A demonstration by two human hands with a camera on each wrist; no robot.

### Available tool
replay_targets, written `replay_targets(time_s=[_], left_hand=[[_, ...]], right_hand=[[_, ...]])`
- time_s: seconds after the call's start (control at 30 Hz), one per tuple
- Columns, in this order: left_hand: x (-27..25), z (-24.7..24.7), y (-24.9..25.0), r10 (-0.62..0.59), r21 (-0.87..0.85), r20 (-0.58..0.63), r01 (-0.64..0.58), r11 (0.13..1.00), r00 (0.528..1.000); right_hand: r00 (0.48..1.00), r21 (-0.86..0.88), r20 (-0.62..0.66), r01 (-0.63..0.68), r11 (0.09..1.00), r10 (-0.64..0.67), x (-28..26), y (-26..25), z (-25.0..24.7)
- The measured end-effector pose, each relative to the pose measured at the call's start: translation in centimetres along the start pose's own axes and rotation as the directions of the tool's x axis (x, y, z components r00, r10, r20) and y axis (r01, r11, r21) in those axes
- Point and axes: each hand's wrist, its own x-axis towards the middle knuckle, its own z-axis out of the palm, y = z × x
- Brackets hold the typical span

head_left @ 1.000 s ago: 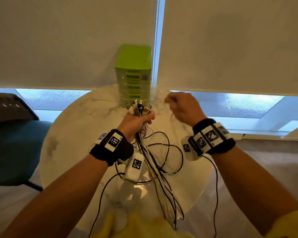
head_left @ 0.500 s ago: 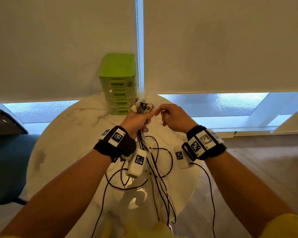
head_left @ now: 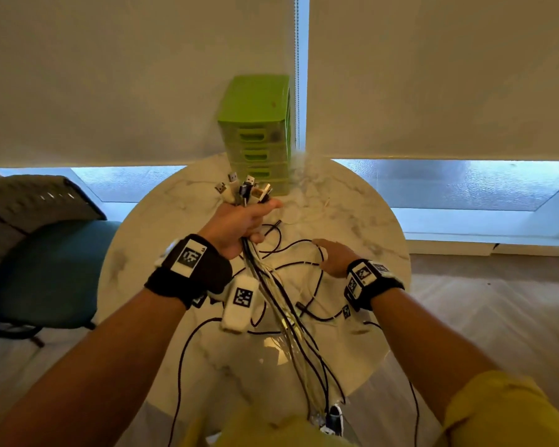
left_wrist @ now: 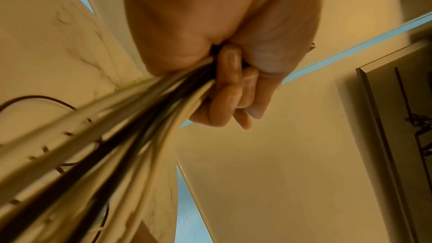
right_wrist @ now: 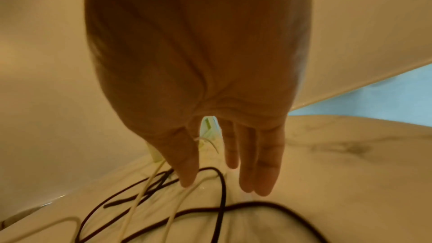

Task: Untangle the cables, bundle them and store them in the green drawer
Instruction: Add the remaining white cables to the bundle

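I read this as a home or small office corner: a round marble-look table (head_left: 352, 221) stands against a window with pale roller blinds (head_left: 110, 75) drawn most of the way down, bead chain (head_left: 297, 75) hanging between them. A teal upholstered chair (head_left: 46, 269) sits at the left, pale wood flooring (head_left: 497, 301) on the right

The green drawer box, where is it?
In the head view the green drawer box stands at the table's far edge, just beyond the plugs in the left hand.
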Motion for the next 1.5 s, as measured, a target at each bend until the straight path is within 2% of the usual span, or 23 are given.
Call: replay_targets(time_s=[0.03, 0.1, 0.17, 0.23, 0.3, 0.33, 0.4, 0.5, 0.57, 0.6, 0.67, 0.73, 0.77, 0.83, 0.87, 0.93, 1.0, 1.07, 1.17, 1.27, 1.4, 1.47, 1.5], left_hand=[[0.0, -0.3, -0.2, -0.001, -0.011, -0.018, 0.001, 1.000, 1.000], [0.2, -0.7, -0.7, -0.021, -0.013, -0.094, 0.019, 1.000, 0.995], [0.7, -1.1, -1.7, -0.076, -0.013, -0.181, 0.075, 0.997, 0.981], [1.4, -1.1, -2.7, -0.185, -0.088, -0.190, 0.171, 0.981, 0.964], [2.2, -0.8, -3.2, -0.278, -0.226, -0.111, 0.248, 0.942, 0.954], [2.5, -0.5, -3.2, -0.305, -0.298, -0.066, 0.273, 0.915, 0.950], [3.5, -0.1, -3.1, -0.310, -0.390, -0.023, 0.277, 0.878, 0.951], [4.0, 1.0, -2.7, -0.250, -0.363, -0.052, 0.215, 0.906, 0.967], [3.9, 1.9, -2.5, -0.162, -0.222, -0.041, 0.150, 0.963, 0.986], [3.7, 2.4, -2.2, -0.123, -0.135, 0.006, 0.123, 0.983, 0.992], [3.4, 3.5, -1.7, -0.106, 0.008, 0.166, 0.106, 0.994, 0.980], [2.8, 4.7, -0.9, -0.146, 0.098, 0.335, 0.120, 0.988, 0.931], [2.4, 5.4, -0.5, -0.171, 0.132, 0.402, 0.128, 0.983, 0.900], [2.0, 7.0, 0.2, -0.197, 0.184, 0.487, 0.120, 0.976, 0.851], [1.9, 7.8, 0.5, -0.200, 0.195, 0.510, 0.114, 0.974, 0.837], [1.8, 9.1, 1.0, -0.196, 0.202, 0.500, 0.106, 0.974, 0.843], [2.0, 10.4, 1.2, -0.185, 0.220, 0.436, 0.095, 0.971, 0.880], [1.9, 11.8, 1.0, -0.174, 0.249, 0.370, 0.083, 0.965, 0.913], [1.7, 13.8, 0.5, -0.118, 0.272, 0.278, 0.040, 0.962, 0.953], [1.7, 15.3, 0.1, -0.066, 0.231, 0.275, 0.001, 0.973, 0.959], [1.3, 16.8, -0.3, -0.085, 0.170, 0.346, 0.027, 0.985, 0.934], [1.3, 17.5, -0.9, -0.113, 0.159, 0.363, 0.058, 0.986, 0.925], [1.3, 18.0, -1.2, -0.118, 0.159, 0.367, 0.062, 0.985, 0.923]], right_hand=[[0.999, 0.018, -0.026, 0.018, 1.000, -0.017, 0.6, -0.2, 0.4], [0.986, 0.257, -0.159, 0.097, 0.962, -0.057, 0.6, -1.5, 0.2], [0.945, 0.491, -0.301, 0.266, 0.829, -0.125, -0.9, -4.2, -1.0], [0.896, 0.574, -0.373, 0.426, 0.699, -0.240, -3.7, -6.8, -2.4], [0.870, 0.585, -0.304, 0.491, 0.646, -0.387, -6.5, -8.2, -2.9], [0.868, 0.570, -0.223, 0.485, 0.663, -0.443, -7.6, -8.2, -2.7], [0.878, 0.511, -0.084, 0.445, 0.736, -0.472, -8.9, -6.8, -1.8], [0.908, 0.502, 0.148, 0.273, 0.821, -0.392, -10.2, -2.5, -1.2], [0.910, 0.523, 0.263, 0.145, 0.840, -0.322, -10.6, -0.1, -1.6], [0.938, 0.540, 0.208, 0.127, 0.832, -0.277, -10.4, 0.6, -2.1], [0.986, 0.657, -0.074, 0.162, 0.736, -0.150, -9.9, 0.7, -3.5], [0.960, 0.782, -0.267, 0.265, 0.565, -0.081, -9.6, -0.9, -5.6], [0.938, 0.784, -0.331, 0.333, 0.523, -0.100, -9.8, -1.7, -6.7], [0.891, 0.692, -0.419, 0.437, 0.574, -0.174, -10.2, -2.3, -8.5], [0.873, 0.622, -0.448, 0.459, 0.634, -0.192, -10.5, -2.2, -9.3], [0.849, 0.532, -0.511, 0.438, 0.725, -0.137, -11.0, -1.0, -10.6], [0.839, 0.599, -0.542, 0.352, 0.719, 0.041, -11.0, 1.8, -11.6], [0.789, 0.661, -0.575, 0.294, 0.690, 0.215, -11.1, 5.1, -12.6], [0.744, 0.701, -0.550, 0.166, 0.693, 0.378, -10.8, 10.0, -13.4], [0.674, 0.636, -0.560, -0.024, 0.772, 0.482, -10.6, 14.3, -13.1], [0.709, 0.621, -0.462, -0.169, 0.765, 0.532, -10.7, 18.8, -12.2], [0.709, 0.628, -0.473, -0.145, 0.764, 0.523, -11.4, 18.7, -11.5], [0.752, 0.639, -0.467, -0.076, 0.765, 0.465, -12.1, 17.9, -11.2]])
